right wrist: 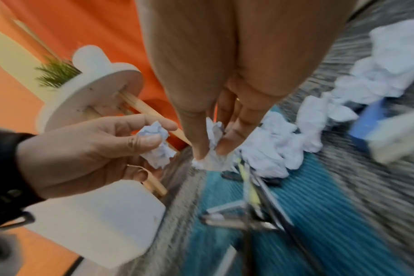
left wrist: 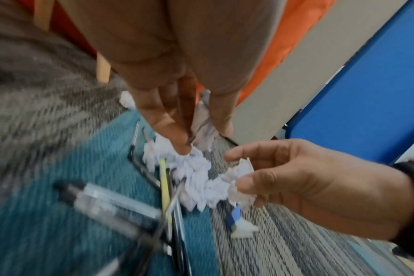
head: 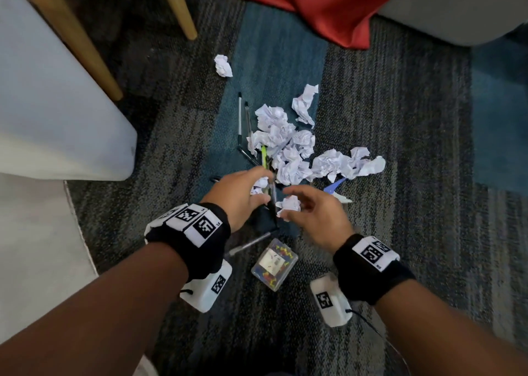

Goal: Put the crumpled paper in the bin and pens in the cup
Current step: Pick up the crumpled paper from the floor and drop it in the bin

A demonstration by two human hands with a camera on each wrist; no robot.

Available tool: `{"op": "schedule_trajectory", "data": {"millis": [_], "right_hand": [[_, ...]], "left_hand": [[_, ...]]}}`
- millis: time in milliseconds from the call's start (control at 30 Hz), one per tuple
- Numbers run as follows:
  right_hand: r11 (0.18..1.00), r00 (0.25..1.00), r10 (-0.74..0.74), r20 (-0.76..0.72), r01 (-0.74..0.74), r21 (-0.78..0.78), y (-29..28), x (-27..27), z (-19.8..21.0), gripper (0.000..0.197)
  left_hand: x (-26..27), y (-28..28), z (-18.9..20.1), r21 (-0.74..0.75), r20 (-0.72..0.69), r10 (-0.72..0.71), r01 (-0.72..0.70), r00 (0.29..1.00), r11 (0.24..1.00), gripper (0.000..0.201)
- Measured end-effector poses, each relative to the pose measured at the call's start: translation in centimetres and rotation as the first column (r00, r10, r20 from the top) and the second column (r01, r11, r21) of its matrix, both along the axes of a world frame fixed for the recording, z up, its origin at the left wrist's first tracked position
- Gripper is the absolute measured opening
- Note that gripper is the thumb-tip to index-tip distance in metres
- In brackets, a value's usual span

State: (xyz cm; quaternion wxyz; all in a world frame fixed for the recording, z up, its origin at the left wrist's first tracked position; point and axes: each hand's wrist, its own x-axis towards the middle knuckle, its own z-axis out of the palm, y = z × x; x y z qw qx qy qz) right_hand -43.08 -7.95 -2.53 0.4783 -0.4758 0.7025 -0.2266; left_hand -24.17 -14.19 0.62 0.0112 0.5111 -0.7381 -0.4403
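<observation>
On the carpet (head: pixel 400 135), near the middle of the teal strip, a heap of crumpled paper (head: pixel 288 150) is lying among several pens (head: pixel 240 118). From the head view, the left hand (head: pixel 243 195) and the right hand (head: pixel 317 212) are hovering over the near edge of the heap, and each is pinching a paper ball. Only the wrist views are showing the grips clearly: the left hand's ball (right wrist: pixel 155 147) is sitting between thumb and curled fingers, and the right hand's ball (left wrist: pixel 239 184) is sitting likewise. Only the head view is showing a clear box of coloured pins (head: pixel 274 264) near the wrists, one stray ball (head: pixel 223 65) towards the far edge, and a red cloth (head: pixel 323 7). Only the right wrist view is showing a white stool (right wrist: pixel 95 97) with wooden legs. Motion blur is smearing the nearest pens in both wrist views. No bin or cup is in view. The wristbands are carrying square black-and-white codes; their small lettering is not legible.
</observation>
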Motion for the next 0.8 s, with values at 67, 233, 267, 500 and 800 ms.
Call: {"op": "schedule_trajectory", "data": {"millis": [67, 233, 267, 500, 800], "right_hand": [[0.999, 1.000, 0.011, 0.001, -0.011, -0.052, -1.4, 0.8, 1.6, 0.035], [0.976, 0.995, 0.054, 0.086, -0.034, -0.214, -6.5, 5.8, 7.6, 0.031], [0.968, 0.992, 0.068, 0.110, -0.039, -0.246, -7.6, 7.3, 9.0, 0.030], [0.916, 0.929, 0.246, 0.276, -0.130, -0.379, -13.1, 18.2, 17.0, 0.025], [0.810, 0.933, 0.361, 0.018, -0.304, -0.502, -15.6, 25.5, 18.4, 0.026]], "left_hand": [[1.4, -1.4, 3.7, -0.056, -0.025, 0.027, -0.028, 0.999, 0.998, 0.045], [6.1, -4.8, 13.6, -0.175, -0.137, 0.240, -0.262, 0.961, 0.949, 0.043], [7.4, -5.3, 15.3, -0.211, -0.140, 0.272, -0.298, 0.952, 0.931, 0.042], [16.8, -6.2, 22.4, -0.344, -0.269, 0.626, -0.680, 0.732, 0.647, 0.016], [23.2, -5.8, 18.3, -0.469, -0.043, 0.794, -0.714, 0.607, 0.520, 0.025]]}}
